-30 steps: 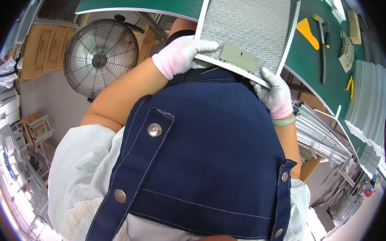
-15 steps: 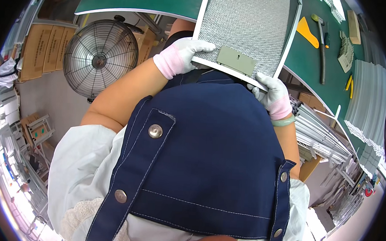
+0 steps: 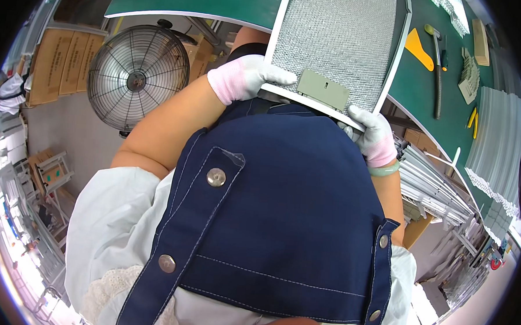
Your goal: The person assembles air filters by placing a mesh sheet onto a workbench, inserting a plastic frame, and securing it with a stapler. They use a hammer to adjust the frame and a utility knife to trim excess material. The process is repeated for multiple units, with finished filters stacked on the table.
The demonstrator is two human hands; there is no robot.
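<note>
A framed metal mesh filter panel (image 3: pixel 338 41) lies partly over the green table and reaches toward my body. Its silver mesh sits inside a pale metal frame, and a grey-green plastic plate with a small slot (image 3: pixel 323 90) is set along the near edge. In a white and pink glove, my left hand (image 3: pixel 258 78) is closed on the near left corner, thumb on top along the frame. My right hand (image 3: pixel 371 132), gloved alike, grips the near right corner with its thumb above. The fingers of both hands are largely hidden under the frame.
On the green table (image 3: pixel 412 90) to the right lie a yellow scraper (image 3: pixel 419 50), a hammer (image 3: pixel 436 71), yellow-handled pliers (image 3: pixel 472 122) and stacked pale strips (image 3: pixel 497 138). A black floor fan (image 3: pixel 138 79) and cardboard boxes (image 3: pixel 61 66) stand left. Metal profiles (image 3: pixel 437 179) lie below the table's right side.
The panel and both hands appear slightly further right and lower, though the table and tools shift similarly in the picture. My grip on both corners looks the same.
</note>
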